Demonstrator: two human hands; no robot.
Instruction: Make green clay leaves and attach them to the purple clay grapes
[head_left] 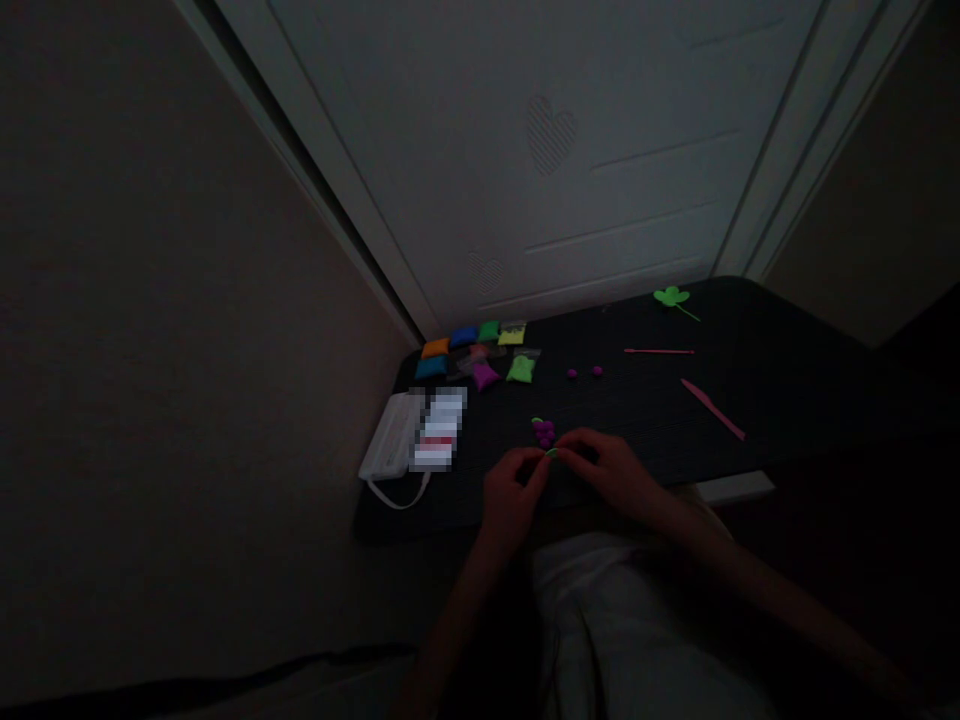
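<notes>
Between the fingertips of my left hand [516,492] and my right hand [604,465] is a thin curved strip of green clay [552,453], pinched at both ends. Just beyond it on the dark table lies a cluster of purple clay balls [544,432], shaped like a bunch of grapes, with a small green piece [536,420] at its upper left. Farther back sit two loose purple balls, a left one [571,374] and a right one [598,371].
Clay packets, including an orange packet [435,348] and a light green packet [522,369], lie back left. A white case [393,436] is beside a blurred-out phone [440,430] with a cable. Pink tools [712,408] and a green clay flower [671,297] are at right. A white door [585,210] stands behind.
</notes>
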